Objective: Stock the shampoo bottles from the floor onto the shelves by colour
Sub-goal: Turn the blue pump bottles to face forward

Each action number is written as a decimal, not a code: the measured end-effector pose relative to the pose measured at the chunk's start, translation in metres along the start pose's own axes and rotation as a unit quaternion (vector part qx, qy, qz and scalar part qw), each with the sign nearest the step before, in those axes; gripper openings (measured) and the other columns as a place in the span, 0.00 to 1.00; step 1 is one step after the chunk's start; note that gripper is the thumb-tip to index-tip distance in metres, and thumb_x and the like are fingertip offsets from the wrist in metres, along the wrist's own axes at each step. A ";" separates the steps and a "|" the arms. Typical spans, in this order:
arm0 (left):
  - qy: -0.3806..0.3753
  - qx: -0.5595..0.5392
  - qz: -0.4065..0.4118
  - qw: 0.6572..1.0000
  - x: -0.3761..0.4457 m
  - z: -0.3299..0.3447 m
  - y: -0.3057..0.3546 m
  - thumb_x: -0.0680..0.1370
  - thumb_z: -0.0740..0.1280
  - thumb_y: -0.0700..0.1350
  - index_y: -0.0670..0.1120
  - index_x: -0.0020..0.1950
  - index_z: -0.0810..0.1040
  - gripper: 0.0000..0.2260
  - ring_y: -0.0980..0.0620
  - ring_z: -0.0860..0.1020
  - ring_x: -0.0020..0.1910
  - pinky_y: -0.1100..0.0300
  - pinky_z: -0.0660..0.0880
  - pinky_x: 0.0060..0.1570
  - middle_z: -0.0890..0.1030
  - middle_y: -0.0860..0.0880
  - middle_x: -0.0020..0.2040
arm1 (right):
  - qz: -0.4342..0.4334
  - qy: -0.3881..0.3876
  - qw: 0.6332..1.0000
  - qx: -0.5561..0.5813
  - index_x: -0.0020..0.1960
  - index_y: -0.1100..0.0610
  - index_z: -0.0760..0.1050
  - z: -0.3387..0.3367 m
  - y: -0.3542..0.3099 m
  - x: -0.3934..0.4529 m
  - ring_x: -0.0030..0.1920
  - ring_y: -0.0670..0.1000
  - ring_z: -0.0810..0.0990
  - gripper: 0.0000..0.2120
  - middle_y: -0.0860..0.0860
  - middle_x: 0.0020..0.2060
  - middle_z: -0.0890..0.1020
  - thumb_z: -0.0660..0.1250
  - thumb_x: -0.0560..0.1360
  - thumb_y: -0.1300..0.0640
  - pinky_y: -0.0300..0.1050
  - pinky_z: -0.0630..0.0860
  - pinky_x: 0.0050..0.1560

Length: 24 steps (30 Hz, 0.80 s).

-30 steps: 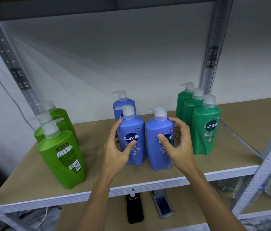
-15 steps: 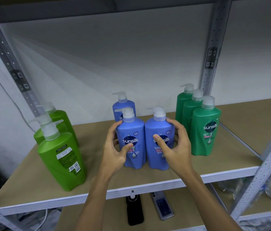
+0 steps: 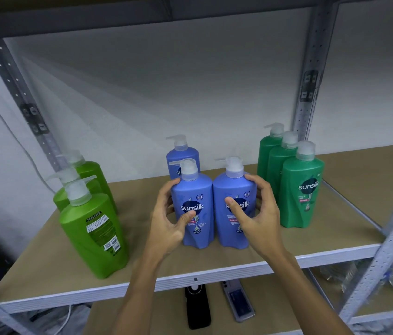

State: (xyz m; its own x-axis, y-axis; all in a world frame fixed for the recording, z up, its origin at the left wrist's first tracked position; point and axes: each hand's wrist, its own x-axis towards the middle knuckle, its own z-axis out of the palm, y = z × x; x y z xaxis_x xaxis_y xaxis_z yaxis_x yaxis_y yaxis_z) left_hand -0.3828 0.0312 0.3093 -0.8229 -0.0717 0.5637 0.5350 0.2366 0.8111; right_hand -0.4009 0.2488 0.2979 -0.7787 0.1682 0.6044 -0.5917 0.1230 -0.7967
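Two blue bottles upright, pumps pointing left, labels facing us: our left hand [image 3: 166, 223] grips one [image 3: 196, 213], right hand [image 3: 258, 213] the other [image 3: 235, 226].

Pretty bare setup: plain white wall [image 3: 190, 93] behind a grey slotted-metal rack, uprights at 10 o'clock [image 3: 19, 93] and 2 o'clock [image 3: 310, 76]. The shelf board [image 3: 45, 257] is tan fibreboard with a white front edge. A thin white cable [image 3: 9, 122] runs down the wall at 9 o'clock. Lighting is dim and bluish.
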 end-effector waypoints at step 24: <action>0.052 -0.051 -0.003 0.997 0.003 0.014 0.020 0.75 0.73 0.36 0.40 0.66 0.69 0.22 0.59 0.81 0.53 0.69 0.76 0.49 0.80 0.63 0.55 | 0.005 -0.002 1.000 -0.003 0.68 0.45 0.70 0.002 -0.005 -0.001 0.64 0.58 0.78 0.28 0.52 0.64 0.77 0.76 0.72 0.48 0.64 0.75 0.63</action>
State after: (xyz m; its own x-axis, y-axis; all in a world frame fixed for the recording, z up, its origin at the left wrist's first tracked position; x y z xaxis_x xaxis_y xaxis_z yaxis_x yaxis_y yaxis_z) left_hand -0.3775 0.0495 0.3249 -0.8044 -0.1739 0.5680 0.5514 0.1371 0.8229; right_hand -0.3978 0.2463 0.3014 -0.7853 0.1656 0.5965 -0.5830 0.1266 -0.8026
